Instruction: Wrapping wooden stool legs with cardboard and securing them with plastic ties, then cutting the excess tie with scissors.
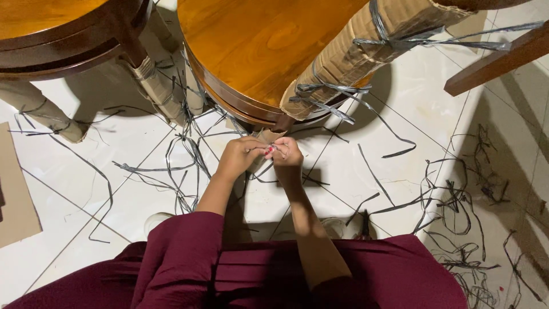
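Both hands meet just below the rim of the big round table (257, 51), at the foot of a table leg wrapped in cardboard (267, 137). The left hand (237, 157) is curled shut, with its fingers pinched on the cardboard and a bit of grey strap. The right hand (286, 153) is pinched shut too, holding the end of the strap (273, 150) right beside the left hand, so the two hands touch. The strap is thin and flat like ribbon. It looks very light and bendy, and probably a bit slippery, so it is best held close to the end with fingertips, tight, or it may slide out. The cardboard looks soft and easy to crush, but it is wound round hard wood, so it should keep its shape when squeezed. A second wrapped leg (354, 54) lies across the top of the table, tied with more strap. Lots of loose strap bits (183, 154) lie on the white tile floor (366, 166) to the left and right of the table. Another round table (57, 28) sits to the left of the big one. A flat brown board (17, 194) lies on the floor far left of the table.
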